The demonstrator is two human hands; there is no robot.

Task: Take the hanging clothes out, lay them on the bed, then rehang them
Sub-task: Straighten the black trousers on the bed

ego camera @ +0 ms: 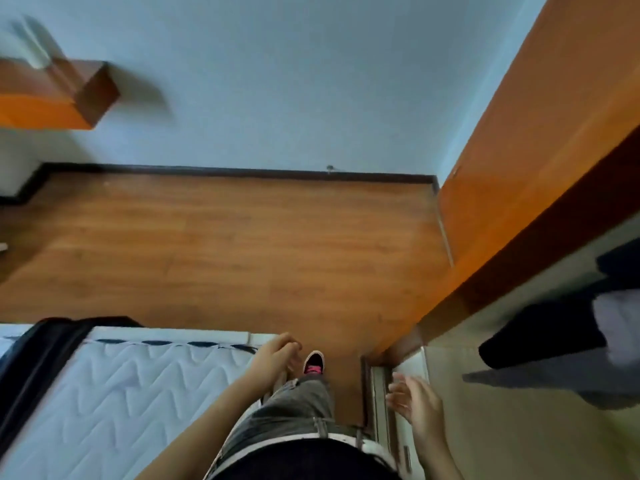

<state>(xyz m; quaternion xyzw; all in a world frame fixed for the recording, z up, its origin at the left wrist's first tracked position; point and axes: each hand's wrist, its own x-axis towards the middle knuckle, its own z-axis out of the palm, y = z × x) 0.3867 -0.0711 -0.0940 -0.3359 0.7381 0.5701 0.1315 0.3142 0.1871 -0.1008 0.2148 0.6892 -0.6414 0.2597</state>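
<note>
Both grips empty. Your left hand (pixel 277 353) is loosely curled over the corner of the white quilted mattress (pixel 121 393). Your right hand (pixel 417 398) is spread, beside the pale door rail (pixel 381 393) of the orange wooden wardrobe (pixel 536 133). The dark and grey hanging clothes (pixel 540 341) are inside the wardrobe, well apart from your right hand.

Risks:
- Hangers aren't visible. Grab cloth alone and garments likely slide onto the brown wooden floor (pixel 242 254).
- The gap between bed and wardrobe is narrow, so sleeves may snag the door edge.
</note>
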